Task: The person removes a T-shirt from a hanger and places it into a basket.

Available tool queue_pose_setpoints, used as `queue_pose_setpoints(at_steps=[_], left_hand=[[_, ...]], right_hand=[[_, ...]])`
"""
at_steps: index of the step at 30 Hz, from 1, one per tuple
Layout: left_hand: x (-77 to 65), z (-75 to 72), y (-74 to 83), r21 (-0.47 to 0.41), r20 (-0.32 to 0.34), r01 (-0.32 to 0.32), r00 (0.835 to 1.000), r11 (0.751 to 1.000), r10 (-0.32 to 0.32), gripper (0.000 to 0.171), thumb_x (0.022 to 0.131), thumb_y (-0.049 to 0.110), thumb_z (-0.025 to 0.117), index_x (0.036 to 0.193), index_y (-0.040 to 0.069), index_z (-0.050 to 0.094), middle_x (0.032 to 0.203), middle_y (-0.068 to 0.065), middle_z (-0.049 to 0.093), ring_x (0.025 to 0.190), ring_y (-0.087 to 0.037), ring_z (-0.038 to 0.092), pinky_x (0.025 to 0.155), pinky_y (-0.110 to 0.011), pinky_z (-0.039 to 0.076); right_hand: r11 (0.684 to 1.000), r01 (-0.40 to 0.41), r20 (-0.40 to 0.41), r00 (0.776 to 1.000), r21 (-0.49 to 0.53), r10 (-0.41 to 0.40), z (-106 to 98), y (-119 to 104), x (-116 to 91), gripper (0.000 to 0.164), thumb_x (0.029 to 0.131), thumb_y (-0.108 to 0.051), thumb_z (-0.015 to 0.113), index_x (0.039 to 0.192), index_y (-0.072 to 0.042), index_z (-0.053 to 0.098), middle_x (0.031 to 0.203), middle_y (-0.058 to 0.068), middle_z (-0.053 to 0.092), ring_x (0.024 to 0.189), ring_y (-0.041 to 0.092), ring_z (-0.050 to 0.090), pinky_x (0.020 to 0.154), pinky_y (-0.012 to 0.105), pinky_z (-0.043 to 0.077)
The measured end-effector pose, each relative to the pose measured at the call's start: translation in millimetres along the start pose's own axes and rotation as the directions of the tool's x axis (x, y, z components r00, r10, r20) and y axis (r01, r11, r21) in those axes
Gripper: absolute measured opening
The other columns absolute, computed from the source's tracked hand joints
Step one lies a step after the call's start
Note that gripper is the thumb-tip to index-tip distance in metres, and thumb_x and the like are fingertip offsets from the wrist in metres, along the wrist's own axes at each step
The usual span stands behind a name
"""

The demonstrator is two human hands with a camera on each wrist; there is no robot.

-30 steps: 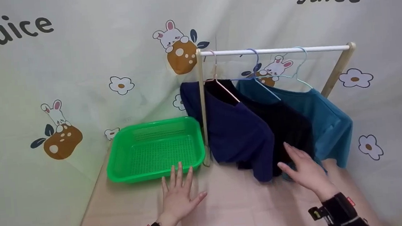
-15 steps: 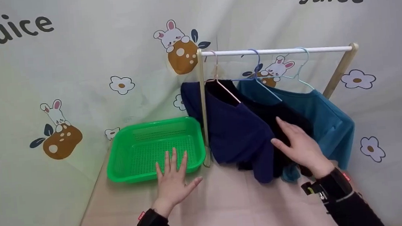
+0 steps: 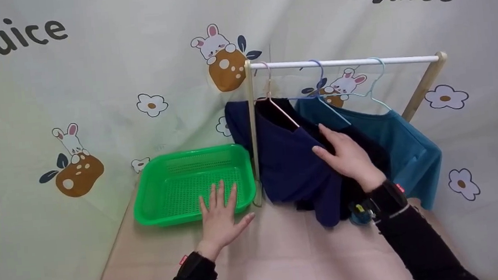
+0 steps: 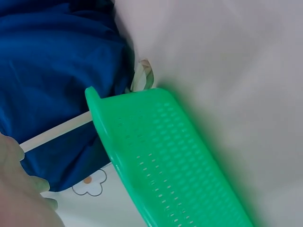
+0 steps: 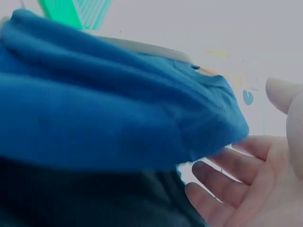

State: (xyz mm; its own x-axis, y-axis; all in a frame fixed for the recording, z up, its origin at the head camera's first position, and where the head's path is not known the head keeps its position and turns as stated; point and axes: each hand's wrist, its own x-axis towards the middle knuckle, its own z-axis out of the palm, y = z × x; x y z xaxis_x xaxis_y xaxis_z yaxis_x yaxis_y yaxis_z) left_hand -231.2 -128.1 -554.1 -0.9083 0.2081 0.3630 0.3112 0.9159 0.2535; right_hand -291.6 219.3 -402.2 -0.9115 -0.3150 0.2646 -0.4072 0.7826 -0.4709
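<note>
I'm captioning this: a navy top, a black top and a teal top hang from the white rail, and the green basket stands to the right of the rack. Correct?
Not quite: the green basket stands to the left of the rack, as the head view shows. The navy top, black top and teal top do hang from the white rail.

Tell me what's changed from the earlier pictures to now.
The right hand has moved up and leftward to near the navy top's shoulder; the left hand has moved forward, toward the green basket. Neither visibly grips anything. The navy top, green basket and clothes rack stayed put.
</note>
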Motion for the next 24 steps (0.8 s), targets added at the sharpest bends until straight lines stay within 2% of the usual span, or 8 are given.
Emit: queue_pose_setpoints(at_steps=[6,10,18,24], left_hand=[[7.2,11.5,1.1,-0.038,0.004,0.026,1.0,0.999,-0.025,0.089,0.088,0.068,0.055,0.155,0.013,0.035,0.159,-0.022,0.024,0.146,-0.045,0.017,0.109,-0.072,0.008],[8.7,18.2,2.6,-0.077,-0.001,0.053,0.999,0.996,-0.054,0.088,0.088,0.065,0.057,0.155,0.011,0.034,0.158,-0.024,0.026,0.146,-0.045,0.016,0.109,-0.071,0.006],[5.1,23.8,13.1,-0.162,-0.005,0.113,0.993,0.98,-0.116,0.089,0.089,0.062,0.057,0.155,0.008,0.031,0.156,-0.027,0.026,0.145,-0.047,0.015,0.109,-0.072,0.007],[4.1,29.5,20.4,-0.158,-0.027,0.103,0.994,0.982,-0.108,0.088,0.089,0.059,0.06,0.154,0.006,0.034,0.155,-0.028,0.027,0.144,-0.048,0.018,0.109,-0.071,0.009]], right_hand=[[0.999,-0.037,0.041,0.998,0.004,0.037,1,-20,29,0.067,0.101,-0.046,0.053,0.15,-0.002,0.04,0.15,0.02,0.043,0.137,0.037,0.039,0.112,0.052,0.029],[0.999,-0.033,0.034,0.999,0.023,0.032,3,-32,47,0.06,0.101,-0.039,0.054,0.146,0.0,0.045,0.146,0.021,0.048,0.135,0.036,0.043,0.111,0.05,0.031],[0.981,-0.066,0.037,0.998,0.183,0.06,12,-45,73,0.054,0.103,-0.028,0.053,0.146,0.003,0.043,0.138,0.021,0.056,0.128,0.033,0.051,0.107,0.046,0.037],[0.963,-0.095,0.06,0.995,0.252,0.083,14,-53,86,0.047,0.105,-0.021,0.049,0.144,0.005,0.044,0.13,0.022,0.06,0.118,0.033,0.058,0.102,0.045,0.042]])
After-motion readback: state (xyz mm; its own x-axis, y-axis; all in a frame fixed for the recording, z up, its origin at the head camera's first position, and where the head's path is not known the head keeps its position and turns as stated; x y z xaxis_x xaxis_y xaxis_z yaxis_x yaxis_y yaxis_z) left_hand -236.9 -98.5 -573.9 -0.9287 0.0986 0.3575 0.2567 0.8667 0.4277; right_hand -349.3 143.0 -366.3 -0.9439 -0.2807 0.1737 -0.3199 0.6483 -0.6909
